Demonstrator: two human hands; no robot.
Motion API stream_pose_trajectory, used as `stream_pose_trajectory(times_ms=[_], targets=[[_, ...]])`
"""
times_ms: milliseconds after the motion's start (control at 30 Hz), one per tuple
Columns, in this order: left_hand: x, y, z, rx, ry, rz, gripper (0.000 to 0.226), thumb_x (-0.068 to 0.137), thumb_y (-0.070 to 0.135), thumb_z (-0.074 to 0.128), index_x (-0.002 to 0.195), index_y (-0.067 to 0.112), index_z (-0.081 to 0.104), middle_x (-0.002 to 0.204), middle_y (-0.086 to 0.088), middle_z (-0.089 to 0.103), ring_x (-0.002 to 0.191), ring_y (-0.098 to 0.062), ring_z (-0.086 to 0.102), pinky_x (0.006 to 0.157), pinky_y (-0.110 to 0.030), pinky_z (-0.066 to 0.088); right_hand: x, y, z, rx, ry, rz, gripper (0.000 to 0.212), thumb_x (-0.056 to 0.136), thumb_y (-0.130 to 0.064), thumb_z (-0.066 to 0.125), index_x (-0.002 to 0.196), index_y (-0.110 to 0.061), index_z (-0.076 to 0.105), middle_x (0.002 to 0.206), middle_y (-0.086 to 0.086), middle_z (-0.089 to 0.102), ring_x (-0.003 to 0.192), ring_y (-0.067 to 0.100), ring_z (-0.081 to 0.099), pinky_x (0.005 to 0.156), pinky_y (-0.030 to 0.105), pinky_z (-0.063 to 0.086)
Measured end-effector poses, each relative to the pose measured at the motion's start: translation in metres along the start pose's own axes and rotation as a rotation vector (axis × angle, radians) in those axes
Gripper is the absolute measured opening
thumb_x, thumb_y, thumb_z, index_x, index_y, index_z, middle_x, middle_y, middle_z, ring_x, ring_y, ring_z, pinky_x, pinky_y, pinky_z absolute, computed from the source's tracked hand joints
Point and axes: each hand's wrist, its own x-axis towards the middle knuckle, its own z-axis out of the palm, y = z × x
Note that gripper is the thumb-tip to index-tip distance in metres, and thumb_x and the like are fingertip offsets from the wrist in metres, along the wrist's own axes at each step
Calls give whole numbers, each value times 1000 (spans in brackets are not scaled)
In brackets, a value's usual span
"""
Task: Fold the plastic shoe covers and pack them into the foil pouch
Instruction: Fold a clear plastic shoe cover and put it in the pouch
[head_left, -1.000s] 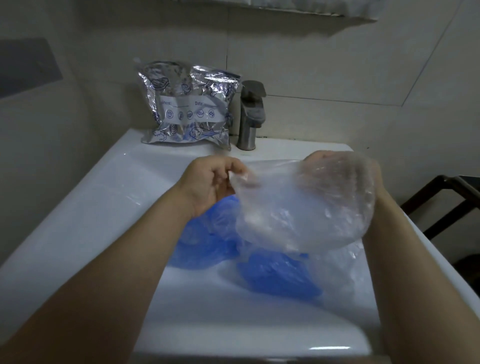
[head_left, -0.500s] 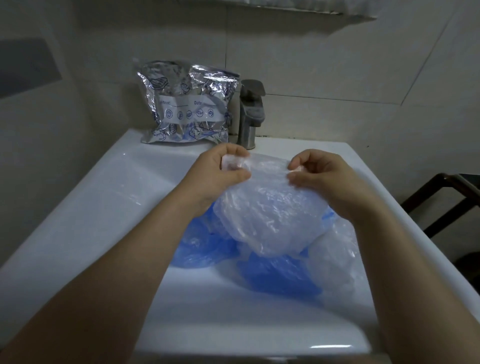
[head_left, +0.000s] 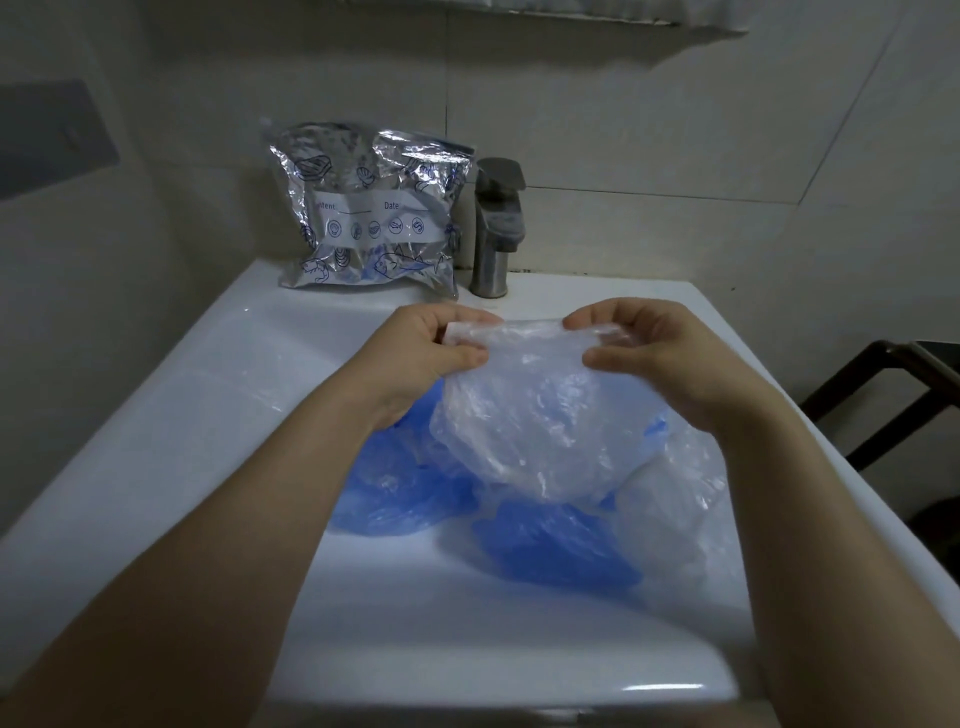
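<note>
Both hands' fingers (head_left: 470, 358) pinch a clear shoe cover (head_left: 535, 415); foil pouch (head_left: 369, 208) reads "Date".

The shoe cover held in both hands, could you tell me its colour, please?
Clear, see-through plastic shoe cover; shown in the head view.

Tiled wall (head_left: 623, 130) — dim (grey-white)

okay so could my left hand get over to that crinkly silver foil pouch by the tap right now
Probably not right away. The left hand is pinching the clear plastic shoe cover together with the right hand. Nothing stands between it and the crinkly silver foil pouch on the sink's white back ledge.
</note>
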Motion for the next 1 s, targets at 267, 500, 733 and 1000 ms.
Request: stream_pose_trajectory(times_ms=[267, 500, 733, 1000], targets=[[1, 3, 2, -61, 124, 11, 14, 83, 0, 62, 84, 14, 67, 66, 8, 68, 63, -5, 63, 67, -18, 53, 9, 5, 0, -120, 263, -73, 15, 86, -14, 63, 75, -23, 66, 78, -1, 65, 67, 5, 54, 62, 16, 43], [2, -1, 3, -199, 47, -85, 13, 91, 5, 52, 87, 12, 63, 69, 5, 70, 66, -6, 65, 71, -22, 54, 7, 11, -12, 325, 143, 108, 13, 90, -16, 56, 89, -10, 67, 83, 3, 66, 80, 15, 62, 75, 24, 53], [0, 3, 4, -222, 101, -41, 35, 91, -4, 45, 82, 20, 69, 70, 4, 71, 66, -8, 67, 81, -28, 51, 10, 8, -1, 518, 182, 265, 18, 92, 0, 47, 91, -13, 60, 70, 3, 60, 60, 10, 57, 56, 19, 48], [2, 2, 5, -137, 227, -120, 26, 91, 14, 49, 71, 14, 66, 71, -3, 66, 72, -16, 61, 84, -31, 47, 13, 3, 29, 493, 203, 411, 22, 91, -10, 48, 75, -11, 64, 77, 8, 60, 69, 20, 55, 65, 25, 46]])
